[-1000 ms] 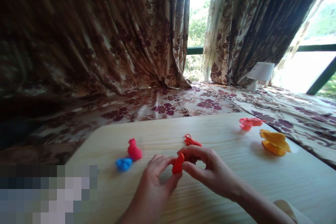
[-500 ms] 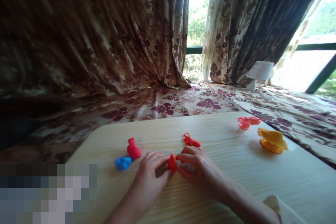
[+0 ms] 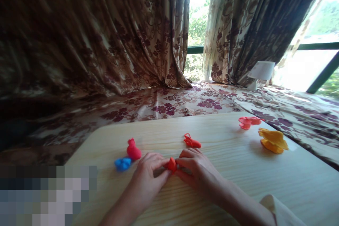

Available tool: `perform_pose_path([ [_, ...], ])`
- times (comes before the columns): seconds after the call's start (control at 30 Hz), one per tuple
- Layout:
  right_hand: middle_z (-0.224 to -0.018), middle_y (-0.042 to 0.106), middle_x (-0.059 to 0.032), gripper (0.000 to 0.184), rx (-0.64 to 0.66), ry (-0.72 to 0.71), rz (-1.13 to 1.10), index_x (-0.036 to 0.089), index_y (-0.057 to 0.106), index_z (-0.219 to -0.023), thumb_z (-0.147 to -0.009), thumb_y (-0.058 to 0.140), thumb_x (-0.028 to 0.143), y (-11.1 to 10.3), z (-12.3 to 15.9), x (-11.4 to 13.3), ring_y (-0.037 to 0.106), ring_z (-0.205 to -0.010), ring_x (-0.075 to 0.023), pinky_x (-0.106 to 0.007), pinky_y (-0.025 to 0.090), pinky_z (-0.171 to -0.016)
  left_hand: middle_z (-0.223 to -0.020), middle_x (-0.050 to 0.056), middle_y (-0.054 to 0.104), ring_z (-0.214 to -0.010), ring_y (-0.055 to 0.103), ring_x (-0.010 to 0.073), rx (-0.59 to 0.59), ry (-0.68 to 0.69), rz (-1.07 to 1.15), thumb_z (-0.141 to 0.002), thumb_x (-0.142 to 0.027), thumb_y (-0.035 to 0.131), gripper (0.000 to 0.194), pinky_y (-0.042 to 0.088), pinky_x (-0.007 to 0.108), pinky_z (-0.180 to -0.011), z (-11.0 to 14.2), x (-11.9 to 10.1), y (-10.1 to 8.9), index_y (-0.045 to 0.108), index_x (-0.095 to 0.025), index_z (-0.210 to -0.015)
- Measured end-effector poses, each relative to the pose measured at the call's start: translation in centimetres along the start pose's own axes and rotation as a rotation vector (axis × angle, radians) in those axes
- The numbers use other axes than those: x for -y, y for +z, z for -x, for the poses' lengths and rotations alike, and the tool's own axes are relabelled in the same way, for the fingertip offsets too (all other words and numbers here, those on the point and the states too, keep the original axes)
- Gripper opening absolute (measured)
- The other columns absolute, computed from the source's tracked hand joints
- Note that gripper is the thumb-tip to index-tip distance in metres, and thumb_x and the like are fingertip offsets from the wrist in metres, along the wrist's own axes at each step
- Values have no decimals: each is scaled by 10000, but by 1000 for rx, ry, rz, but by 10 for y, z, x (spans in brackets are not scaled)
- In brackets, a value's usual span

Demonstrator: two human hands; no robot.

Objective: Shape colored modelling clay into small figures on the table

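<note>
Near the middle of the table, a small orange-red lump of modelling clay point(image 3: 172, 165) stands between my fingertips. My left hand point(image 3: 148, 174) pinches its left side with thumb and index finger. From the other side, my right hand point(image 3: 197, 169) presses thumb and fingertips against the lump. Just beyond the right hand lies a red clay piece point(image 3: 194, 143) with thin loops at one end. Left of my left hand sit a pink-red clay figure point(image 3: 134, 151), rounded with a narrow top, and a crumpled blue clay piece point(image 3: 123, 164) close beside it.
The pale wooden table point(image 3: 148, 130) has a rounded far corner. At its right lie a coral clay piece point(image 3: 249, 122) and a yellow-orange layered clay piece point(image 3: 274, 140). Behind are flowered fabric point(image 3: 169, 102), a white lamp point(image 3: 262, 70) and curtains point(image 3: 148, 42).
The pointed lump has tilted and looks shorter and rounder. My right fingertips have closed in on it. Both hands and the whole scene sit slightly further left; the other clay pieces have not moved on the table.
</note>
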State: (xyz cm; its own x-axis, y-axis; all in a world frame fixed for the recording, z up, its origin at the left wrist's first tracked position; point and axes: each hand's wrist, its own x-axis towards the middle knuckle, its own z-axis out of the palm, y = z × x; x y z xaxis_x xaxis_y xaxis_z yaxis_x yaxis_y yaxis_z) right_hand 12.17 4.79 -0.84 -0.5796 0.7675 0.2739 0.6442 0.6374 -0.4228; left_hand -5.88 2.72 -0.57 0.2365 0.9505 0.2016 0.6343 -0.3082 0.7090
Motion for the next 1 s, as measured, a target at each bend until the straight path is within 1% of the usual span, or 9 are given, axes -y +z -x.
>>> perform_pose_path([
  [0.1,-775,625,-20,148,-4,-29,19,192,656,-721,-853,605,236,1,0,0,546,-780,-150,-258,388,-757,-895,38,684,-943,582,208,-4,7,-11,-754,-164,626,172,445,365,-901,1,1,1,731,-239,-868],
  [0.23,-789,618,-23,203,-18,-78,24,207,669,-794,-911,522,283,-2,2,-1,537,-777,-146,-261,381,-759,-942,60,681,-972,572,223,-52,26,-39,-740,-175,652,194,441,382,-909,2,0,3,723,-219,-915],
  [0.37,-766,607,-22,264,6,-86,5,199,657,-768,-934,480,302,-6,3,-3,533,-748,-139,-258,385,-750,-875,53,684,-917,581,221,-19,71,-106,-750,-153,638,131,450,377,-861,2,-2,6,723,-222,-822],
  [0.47,-780,611,-22,178,33,-79,1,200,658,-788,-892,548,293,-7,3,-3,541,-763,-147,-262,391,-759,-871,50,677,-915,576,224,-29,66,-135,-735,-150,652,117,444,378,-862,4,-3,7,706,-211,-818],
  [0.57,-803,618,-22,83,44,-64,14,206,662,-811,-844,611,263,-5,3,-4,546,-788,-158,-263,394,-758,-860,50,668,-904,573,220,-20,76,-142,-769,-196,633,100,443,377,-857,4,-3,7,697,-206,-845],
  [0.7,-785,615,-15,110,42,-45,21,205,658,-772,-856,597,241,1,3,-5,544,-768,-149,-253,392,-737,-839,39,674,-894,570,215,-1,105,-148,-808,-227,599,108,433,381,-855,3,-4,7,700,-221,-845],
  [0.87,-771,607,-10,145,23,-55,36,198,641,-729,-857,602,256,3,1,-7,540,-761,-145,-255,388,-734,-827,39,675,-884,577,214,8,66,-138,-799,-214,600,110,437,378,-850,3,-4,6,706,-223,-829],
  [0.93,-773,610,-12,155,28,-61,12,204,651,-749,-874,577,258,1,1,-7,543,-761,-145,-256,391,-737,-856,41,676,-899,582,214,8,59,-128,-777,-184,613,143,440,373,-856,4,-3,6,706,-226,-876],
  [1.0,-797,617,-19,149,24,-57,-29,215,666,-812,-892,546,251,-1,1,-7,551,-780,-150,-260,397,-752,-873,42,679,-901,588,213,-20,54,-120,-761,-167,617,172,442,370,-861,4,-3,6,702,-225,-898],
])
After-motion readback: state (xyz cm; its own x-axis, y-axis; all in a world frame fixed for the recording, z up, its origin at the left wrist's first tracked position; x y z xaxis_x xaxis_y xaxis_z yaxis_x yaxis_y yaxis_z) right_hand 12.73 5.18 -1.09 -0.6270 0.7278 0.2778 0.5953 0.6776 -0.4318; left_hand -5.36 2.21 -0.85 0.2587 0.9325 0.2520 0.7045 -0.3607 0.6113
